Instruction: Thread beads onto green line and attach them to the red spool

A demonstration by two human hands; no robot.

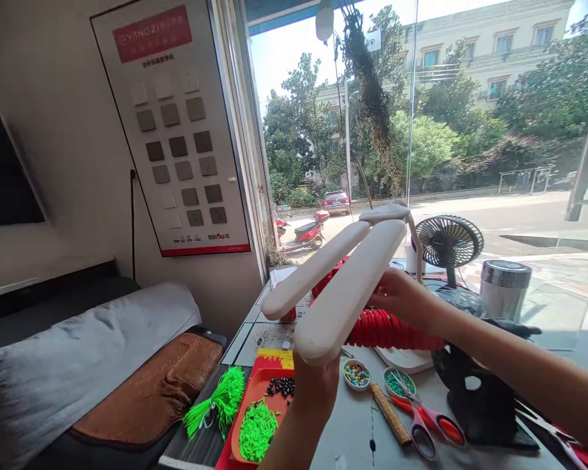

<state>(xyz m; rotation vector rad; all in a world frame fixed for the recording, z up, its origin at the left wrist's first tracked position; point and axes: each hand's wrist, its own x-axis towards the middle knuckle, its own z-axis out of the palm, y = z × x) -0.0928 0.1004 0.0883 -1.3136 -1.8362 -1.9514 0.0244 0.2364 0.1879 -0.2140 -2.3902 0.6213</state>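
Note:
A white two-armed lamp (347, 294) stretches across the middle of the view and covers part of both hands. Below the end of its nearer arm is my left hand (318, 382), its fingers hidden behind the lamp. My right hand (399, 297) reaches in from the right, with bent fingers partly behind the same arm; whatever they hold cannot be made out. Just under it lies a long red ruffled roll (387, 329). An orange tray (236, 434) beside my left forearm holds bright green sticks (257, 427) and black beads (280, 386).
Bowls of mixed beads (357, 375) and green beads (396, 385) stand near scissors (434, 424) and a brown textured stick (391, 414). A green tassel bundle (218, 401) lies left. Behind are a black fan (448, 243), a metal canister (506, 287) and a window.

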